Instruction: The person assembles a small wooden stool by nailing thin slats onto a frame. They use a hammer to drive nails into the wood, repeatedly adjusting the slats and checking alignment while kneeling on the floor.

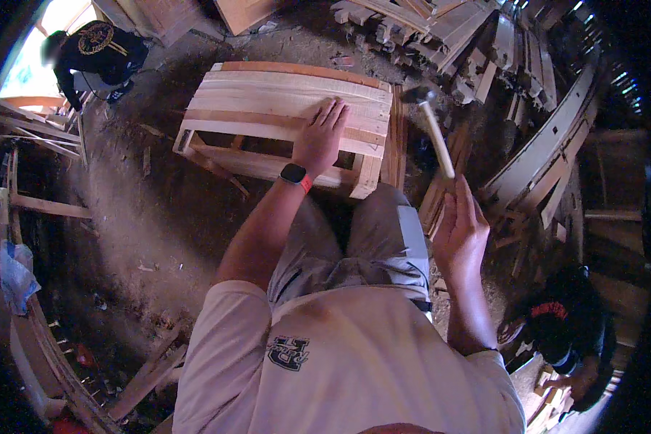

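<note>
A low slatted wooden frame [257,98], like a small bench or stool, stands before my knees. Pale boards cover its far part, and gaps show between the slats on its near side. My left hand [321,137], with a watch on its wrist, lies flat on the boards right of the middle, fingers stretched out. To the right of the frame, my right hand [458,228] is closed round the lower end of a hammer's pale wooden handle. The hammer [437,137] is raised, its dark head up and slightly blurred, apart from the boards.
Stacked lumber [441,36] fills the far right, and a long curved board [539,148] leans nearer. One person [98,54] crouches at the far left; another person [571,325] works at the near right. A plastic bag [18,275] hangs on timber at the left.
</note>
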`<state>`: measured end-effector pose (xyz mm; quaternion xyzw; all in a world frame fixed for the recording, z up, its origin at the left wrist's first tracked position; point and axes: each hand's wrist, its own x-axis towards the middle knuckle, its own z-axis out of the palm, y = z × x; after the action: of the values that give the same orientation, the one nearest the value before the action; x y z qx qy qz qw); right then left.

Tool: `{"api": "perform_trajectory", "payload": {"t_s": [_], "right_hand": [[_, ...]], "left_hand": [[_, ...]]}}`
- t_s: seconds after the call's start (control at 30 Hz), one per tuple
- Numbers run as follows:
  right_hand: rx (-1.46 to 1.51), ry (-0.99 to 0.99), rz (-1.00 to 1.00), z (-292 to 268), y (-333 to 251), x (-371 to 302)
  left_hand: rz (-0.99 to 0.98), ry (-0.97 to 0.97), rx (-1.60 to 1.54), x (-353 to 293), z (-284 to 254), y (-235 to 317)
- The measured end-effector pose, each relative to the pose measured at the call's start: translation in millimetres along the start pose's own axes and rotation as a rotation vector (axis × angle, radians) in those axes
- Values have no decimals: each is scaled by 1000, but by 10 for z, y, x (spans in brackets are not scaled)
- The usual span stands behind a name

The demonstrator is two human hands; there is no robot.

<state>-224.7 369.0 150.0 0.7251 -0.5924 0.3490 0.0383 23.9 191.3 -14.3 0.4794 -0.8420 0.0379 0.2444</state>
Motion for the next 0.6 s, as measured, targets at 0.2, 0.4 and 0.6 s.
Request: {"api": "perform_trajectory", "payload": {"t_s": [0.2, 0.4, 0.6], "right_hand": [[-200, -537, 235, 321, 213, -186], [58, 75, 33, 174, 60, -107], [-103, -345, 131, 461, 352, -373]], "left_hand": [[52, -30, 167, 16, 74, -36], [12, -2, 18, -1, 46, -31], [29, -55, 149, 22, 98, -65]]}}
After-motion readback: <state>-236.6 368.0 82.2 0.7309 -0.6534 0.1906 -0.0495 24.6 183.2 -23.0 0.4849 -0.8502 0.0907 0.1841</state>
